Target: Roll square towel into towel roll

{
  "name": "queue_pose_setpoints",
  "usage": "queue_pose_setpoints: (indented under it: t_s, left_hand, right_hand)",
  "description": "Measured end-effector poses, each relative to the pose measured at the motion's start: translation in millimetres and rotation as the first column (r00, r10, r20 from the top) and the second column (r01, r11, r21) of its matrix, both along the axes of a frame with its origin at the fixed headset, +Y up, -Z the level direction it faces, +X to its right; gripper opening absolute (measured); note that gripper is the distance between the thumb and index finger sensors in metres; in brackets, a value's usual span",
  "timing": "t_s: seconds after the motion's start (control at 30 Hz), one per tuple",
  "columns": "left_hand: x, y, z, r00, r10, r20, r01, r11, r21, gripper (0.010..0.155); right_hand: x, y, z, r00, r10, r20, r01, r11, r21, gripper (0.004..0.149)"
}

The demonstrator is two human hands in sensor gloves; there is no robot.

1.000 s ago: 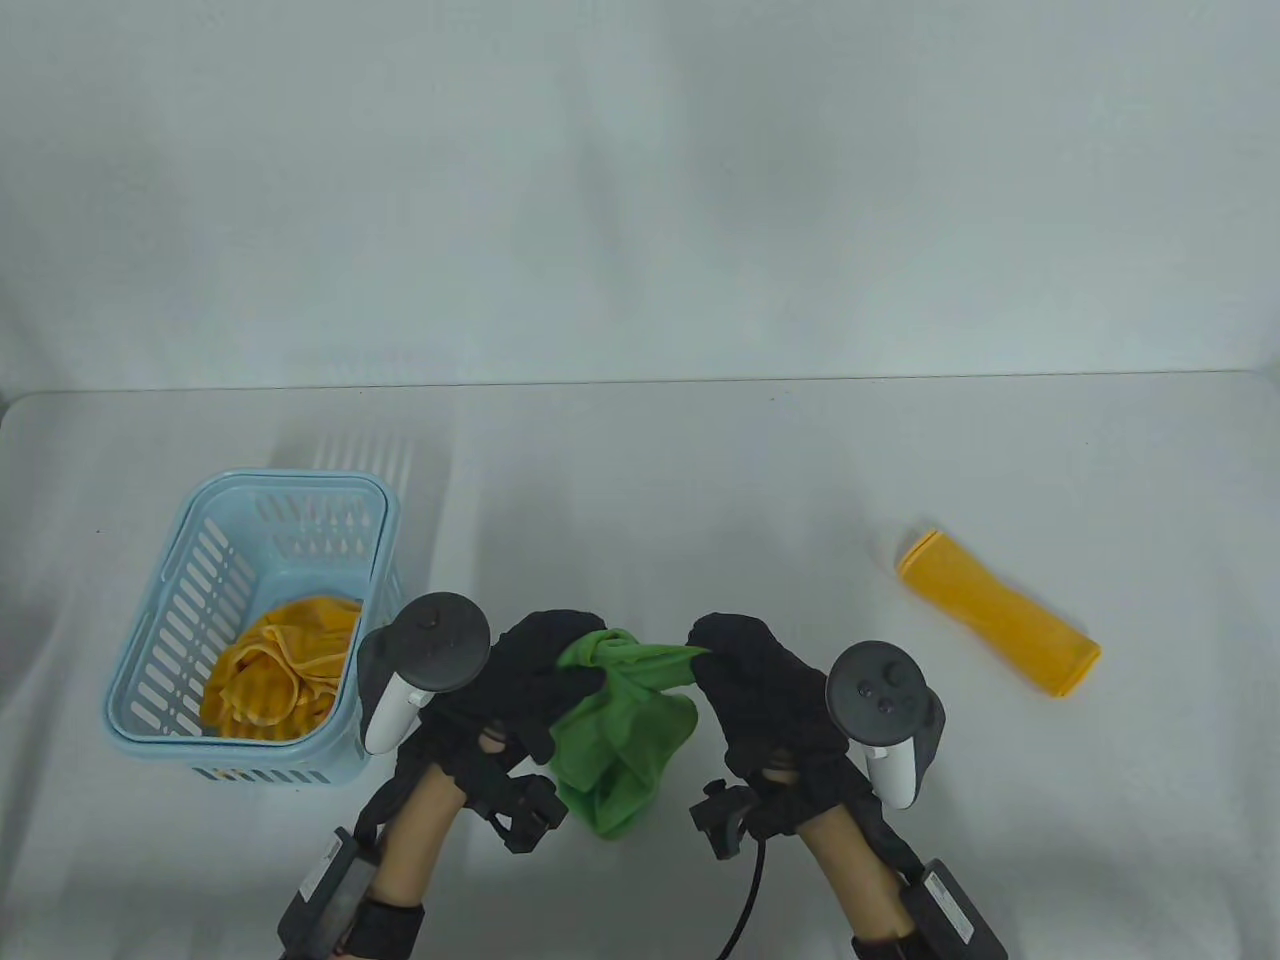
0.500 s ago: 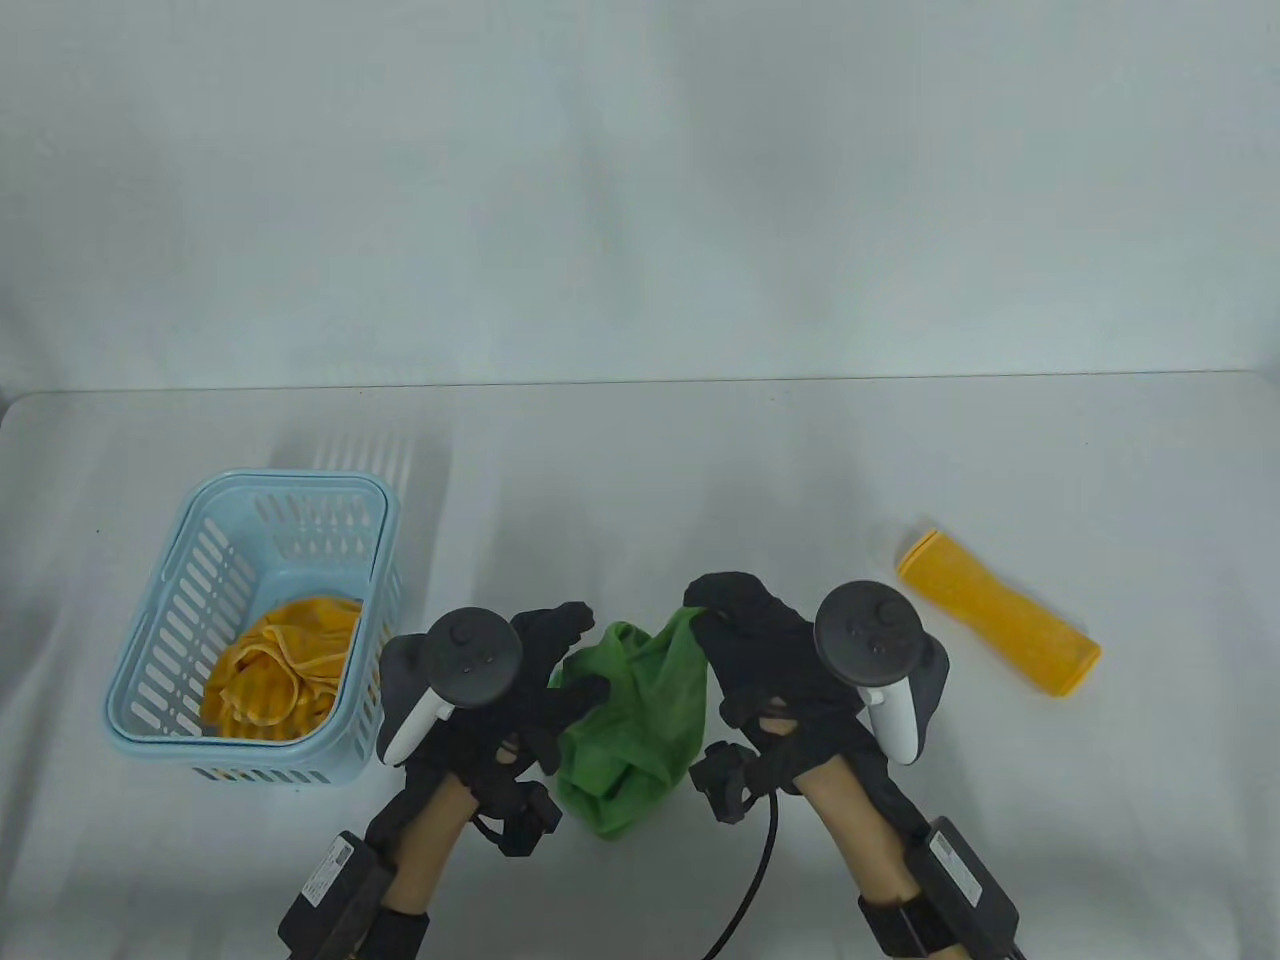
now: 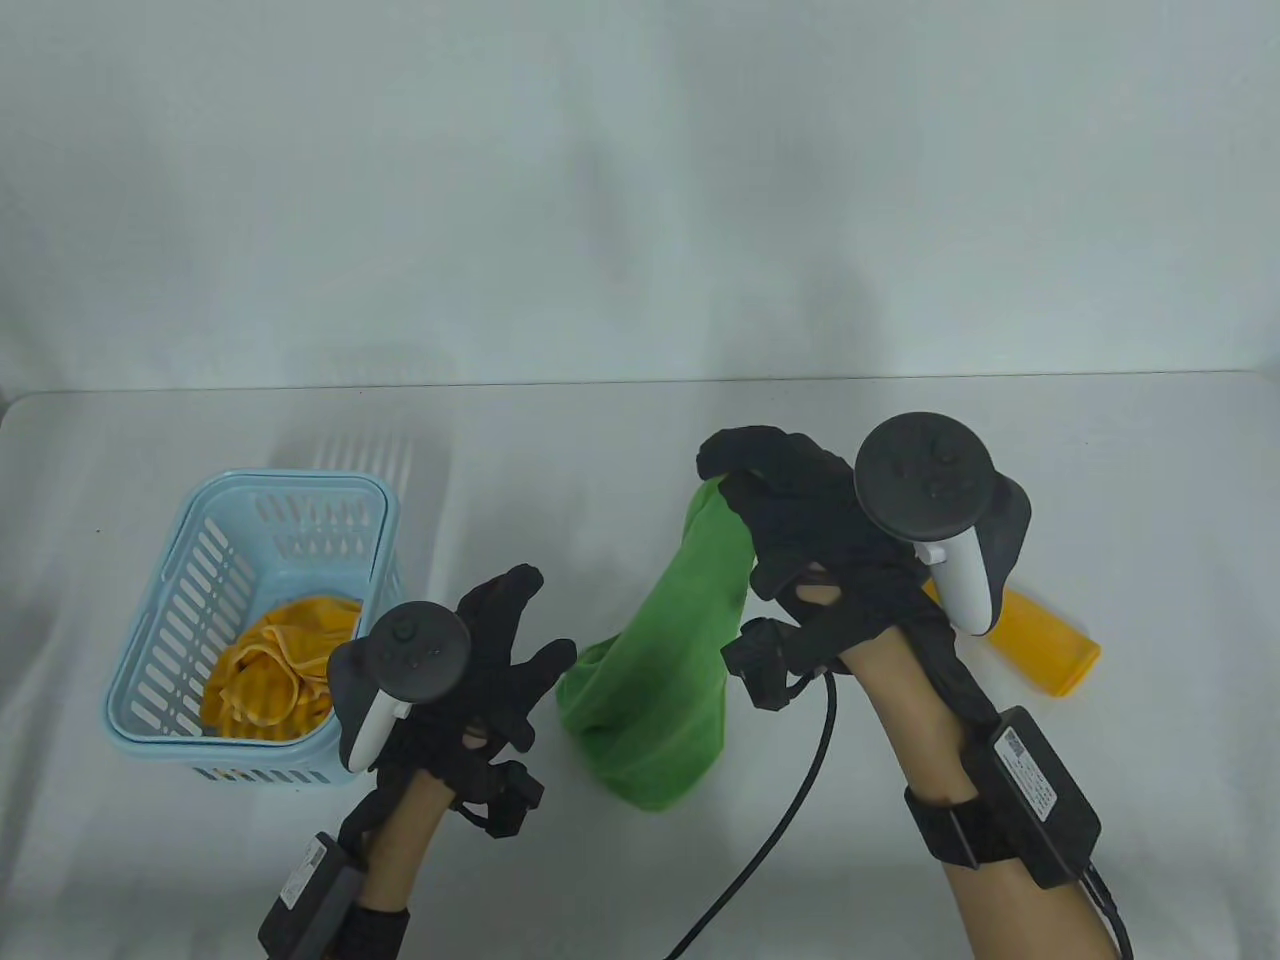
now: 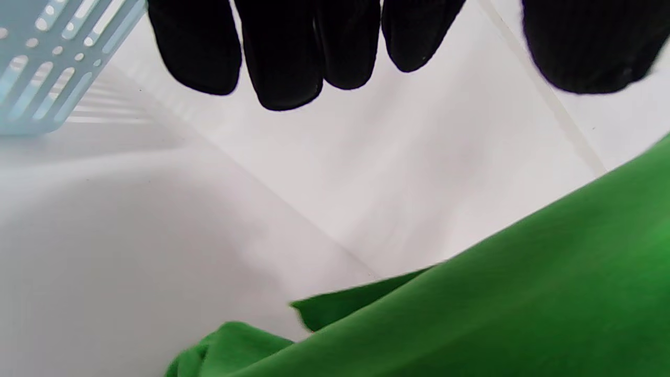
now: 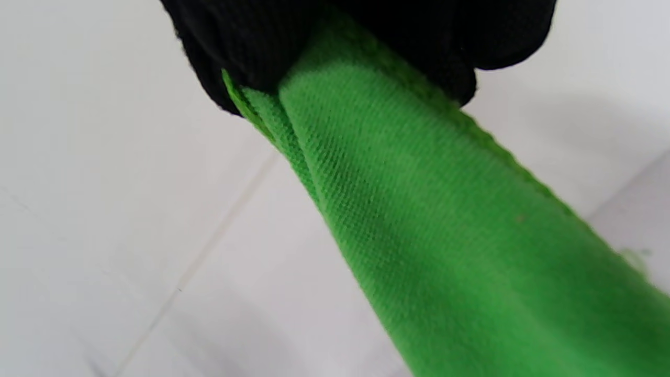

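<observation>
Green cloth, the square towel (image 3: 670,660) hangs crumpled from the right hand (image 3: 800,520), pinched at one corner above the table (image 3: 640,450). The left hand (image 3: 490,660) hovers beside it, fingers spread, grasping nothing. A blue basket (image 3: 180,640) holds yellow cloth (image 3: 270,675); the right arm partly hides a yellow roll (image 3: 1050,645).

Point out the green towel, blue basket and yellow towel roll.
green towel (image 3: 668,690): table view, middle of the hanging cloth.
blue basket (image 3: 160,585): table view, slotted left wall.
yellow towel roll (image 3: 1045,645): table view, exposed right end.
</observation>
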State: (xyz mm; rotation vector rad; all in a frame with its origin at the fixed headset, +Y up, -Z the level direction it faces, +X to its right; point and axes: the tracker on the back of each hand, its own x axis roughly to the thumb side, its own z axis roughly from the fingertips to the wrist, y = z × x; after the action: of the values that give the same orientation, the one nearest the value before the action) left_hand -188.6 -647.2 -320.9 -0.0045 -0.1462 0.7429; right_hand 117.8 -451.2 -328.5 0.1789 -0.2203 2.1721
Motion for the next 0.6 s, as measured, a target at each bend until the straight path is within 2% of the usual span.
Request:
queue_pose_setpoints:
  t_s: [0.23,0.4,0.6]
  left_hand:
    - [-1.3,0.6,0.8,1.000,-0.006,-0.004,0.006,1.000,-0.002,0.084]
    - [0.1,0.4,-0.2,1.000,-0.014,-0.003,0.014,1.000,0.000,0.083]
    - [3.7,-1.9,0.9,0.999,-0.034,-0.001,0.034,0.999,0.001,0.081]
  right_hand:
    - [6.7,43.2,4.5,0.998,-0.061,-0.009,0.062,0.996,0.064,0.035]
    - [11.1,60.2,11.9,0.998,-0.063,0.003,0.062,0.992,0.112,0.034]
    - [21.7,78.0,14.9,0.986,-0.165,-0.023,0.166,0.977,0.135,0.034]
